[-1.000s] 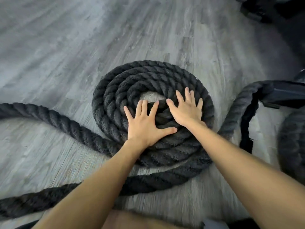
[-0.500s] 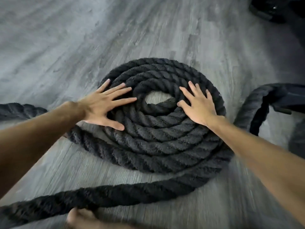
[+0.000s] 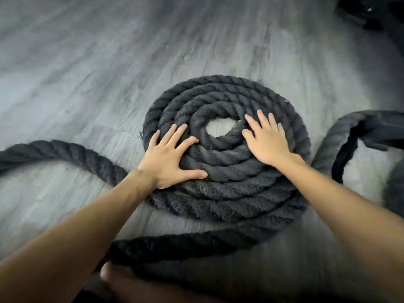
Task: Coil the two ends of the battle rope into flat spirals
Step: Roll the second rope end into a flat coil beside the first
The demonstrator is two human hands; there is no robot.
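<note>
A thick black battle rope is shown coiled into a flat spiral of several turns on a grey wood-grain floor, near the middle of the floor that can be seen. A small patch of bare floor is left open at the spiral's centre.

The left grip, a bare hand, is laid flat on the spiral's left side. Its fingers are straight and spread, its thumb is stretched along a nearer turn, and nothing is grasped. The right grip is laid flat on the spiral's right side, just beside the central opening. Its fingers are likewise straight and released.

A loose length of rope, blurred, is laid across the near floor below the spiral. Another stretch is curved in from the floor's left side. A rope bend with a dark sleeve is seen just beside the spiral on the right. A dark object is glimpsed at the far right, too dim to be identified.
</note>
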